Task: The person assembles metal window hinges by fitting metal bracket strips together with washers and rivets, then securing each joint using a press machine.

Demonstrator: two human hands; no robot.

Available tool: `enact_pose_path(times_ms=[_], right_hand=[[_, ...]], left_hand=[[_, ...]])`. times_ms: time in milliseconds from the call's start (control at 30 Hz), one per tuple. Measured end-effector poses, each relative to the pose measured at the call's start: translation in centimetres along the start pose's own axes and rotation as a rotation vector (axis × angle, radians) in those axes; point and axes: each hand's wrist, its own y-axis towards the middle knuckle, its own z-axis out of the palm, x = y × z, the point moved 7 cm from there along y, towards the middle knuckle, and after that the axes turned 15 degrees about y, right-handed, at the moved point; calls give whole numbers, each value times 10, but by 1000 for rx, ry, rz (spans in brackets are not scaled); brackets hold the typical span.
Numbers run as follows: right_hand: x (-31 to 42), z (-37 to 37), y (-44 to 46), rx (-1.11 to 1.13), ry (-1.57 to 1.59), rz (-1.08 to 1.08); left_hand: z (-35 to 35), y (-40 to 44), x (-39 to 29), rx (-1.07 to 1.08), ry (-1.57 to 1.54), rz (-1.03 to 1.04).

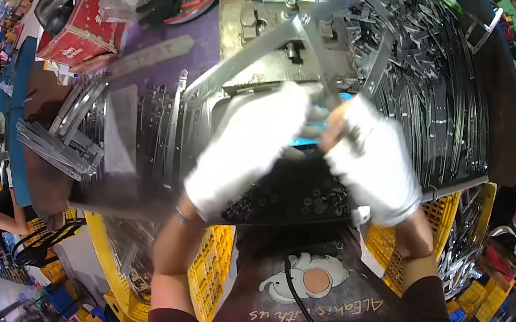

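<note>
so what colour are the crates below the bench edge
Yellow; the crates show best in the head view, the only one.

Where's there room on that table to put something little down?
I think there's a small bare patch on the purple mat, between the pale strip and the steel plate. It's crowded on the right with piled metal strips, and in front with washers, left hand and right hand.

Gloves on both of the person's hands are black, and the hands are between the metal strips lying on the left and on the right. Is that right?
Not the colour: the head view shows white gloves on the left hand and right hand. The hands are indeed between the metal strips on either side.
</note>
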Motion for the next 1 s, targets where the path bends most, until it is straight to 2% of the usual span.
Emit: enact_pose_path(times_ms=[33, 67, 100, 133, 167, 233, 300, 333, 367, 400, 433, 533, 567, 667, 733, 767, 867, 900, 967, 1000], right_hand=[[1, 16, -16, 27, -64, -186], [3, 24, -27, 185, -20, -161], [8, 28, -33, 338, 25, -147], [5, 28, -37, 475, 232, 78], [-4, 21, -42, 433, 194, -31], [-29, 18, -53, 264, 58, 98], [-23, 18, -54, 273, -65, 43], [-34, 8, -59, 198, -305, 134], [-45, -4, -65, 118, -545, 219], [-56, -9, -73, -59, -425, 92], [-68, -13, -79, -60, -425, 88], [-61, 10, -78, 182, -935, -266], [-40, 11, -64, 189, -872, -84], [-42, 18, -62, 293, -901, 18], [-43, 17, -62, 148, -550, -2], [-44, 16, -60, 108, -228, 89], [-33, 31, -48, 34, 301, 40], [-35, 36, -49, 15, 541, 240], [-34, 43, -46, -48, 824, 311], [-35, 44, -46, -17, 780, 280]], left_hand=[[11, -13, -2, -44, 396, 161], [17, -24, 4, -24, 146, -27], [11, -33, 11, -141, 417, 73], [11, -42, 23, -179, 316, 51], [11, -50, 33, -211, 215, 27], [18, -58, 39, -227, 144, 57], [20, -61, 49, -246, -74, -39], [15, -64, 45, -297, -74, 16], [7, -70, 45, -377, -15, -48], [5, -71, 50, -366, -77, -92], [4, -72, 54, -354, -138, -137], [13, -75, 61, -202, -319, -169], [15, -78, 58, -170, -350, -157], [12, -80, 70, -202, -337, -183], [18, -79, 73, -169, -374, -196], [21, -79, 73, -172, -380, -198], [25, -78, 67, -127, -385, -99], [28, -79, 65, -85, -342, -146], [34, -80, 61, -6, -345, -129], [35, -80, 64, 18, -316, -129]])
